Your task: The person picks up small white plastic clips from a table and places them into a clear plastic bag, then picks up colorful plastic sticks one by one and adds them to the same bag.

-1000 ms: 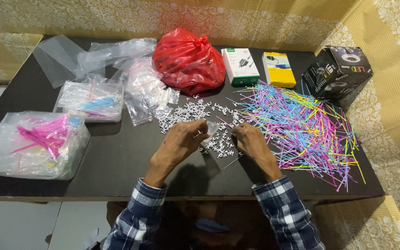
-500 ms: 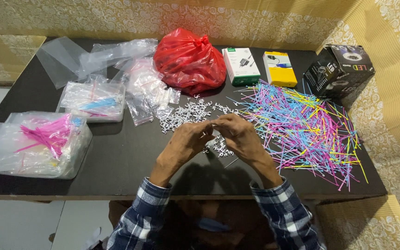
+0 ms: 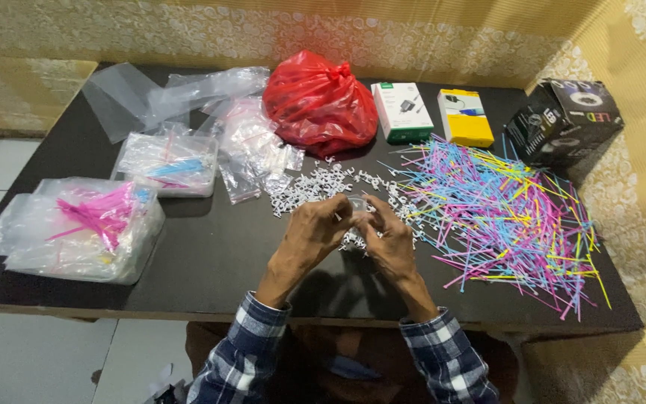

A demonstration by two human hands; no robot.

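Over the tabletop's (image 3: pixel 211 254) middle, left hand (image 3: pixel 315 233) and right hand (image 3: pixel 388 239) meet, each grip pinched shut on a small clear bag (image 3: pixel 358 203) above the white clips (image 3: pixel 323 185). The bag's contents are too small to tell.

My left hand (image 3: pixel 314 233) and right hand (image 3: pixel 388 238) meet over the small white clips (image 3: pixel 323 183). These lie just in front of the red bag (image 3: pixel 319 101). The coloured sticks (image 3: pixel 502 213) lie right of the clips.

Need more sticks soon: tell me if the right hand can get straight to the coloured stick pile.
Probably yes. The right hand sits just left of the coloured stick pile on the black table, with only small white clips nearby; nothing stands between.
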